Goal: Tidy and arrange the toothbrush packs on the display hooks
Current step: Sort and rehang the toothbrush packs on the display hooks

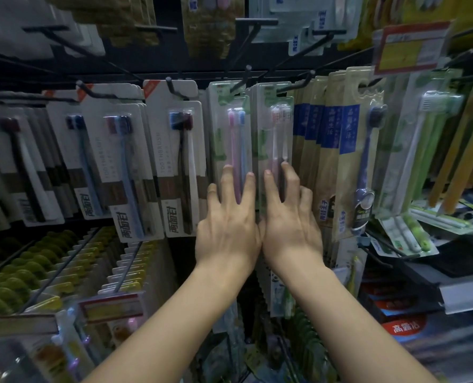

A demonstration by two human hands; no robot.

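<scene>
Two clear green-backed toothbrush packs hang side by side on black hooks in the middle row. The left pack (pixel 231 128) holds a pink and a blue brush; the right pack (pixel 275 128) holds pale pink and white brushes. My left hand (pixel 228 219) lies flat against the lower part of the left pack with fingers spread and straight. My right hand (pixel 287 219) presses on the lower part of the right pack the same way. The two hands touch each other at the thumbs. Their palms hide the packs' bottom ends.
White-carded toothbrush packs (pixel 174 161) hang to the left, brown kraft packs with blue labels (pixel 337 167) to the right. Bare black hooks (pixel 246 42) jut out above. Yellow-green packs (pixel 36 266) fill the lower left hooks, with a price tag (pixel 111 308) in front.
</scene>
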